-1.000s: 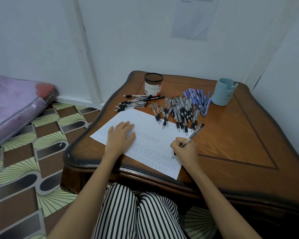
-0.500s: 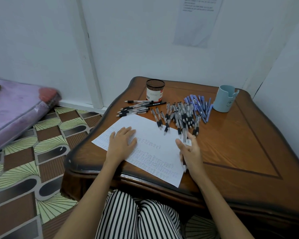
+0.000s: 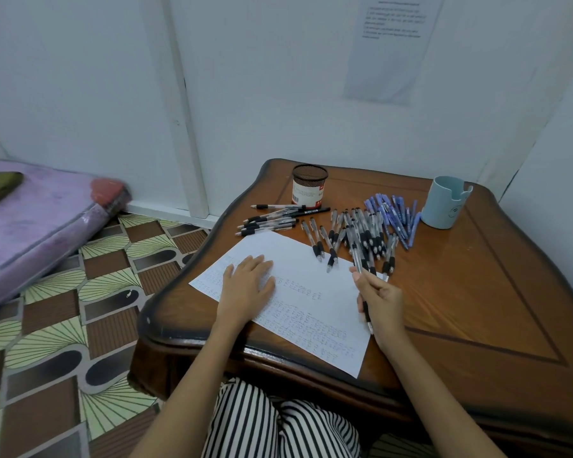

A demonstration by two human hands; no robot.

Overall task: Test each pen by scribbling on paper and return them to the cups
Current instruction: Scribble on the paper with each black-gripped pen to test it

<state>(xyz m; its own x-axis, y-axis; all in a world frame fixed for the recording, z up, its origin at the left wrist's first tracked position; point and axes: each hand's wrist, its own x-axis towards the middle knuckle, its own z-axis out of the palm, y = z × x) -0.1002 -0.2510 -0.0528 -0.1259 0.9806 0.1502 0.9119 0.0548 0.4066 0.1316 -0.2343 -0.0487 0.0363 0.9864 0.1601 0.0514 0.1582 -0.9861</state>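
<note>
Head view: right hand curls its fingers round a pen at the paper's right edge; left hand lies flat on it, fingers straight. Beyond, loose pens cover the counter before a mesh cup and a blue cup.

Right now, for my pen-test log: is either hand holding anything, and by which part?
The right hand pinches a clear-barrelled black-gripped pen by its barrel, behind the grip. The left hand lies flat on the white paper sheet, holding nothing.
</note>
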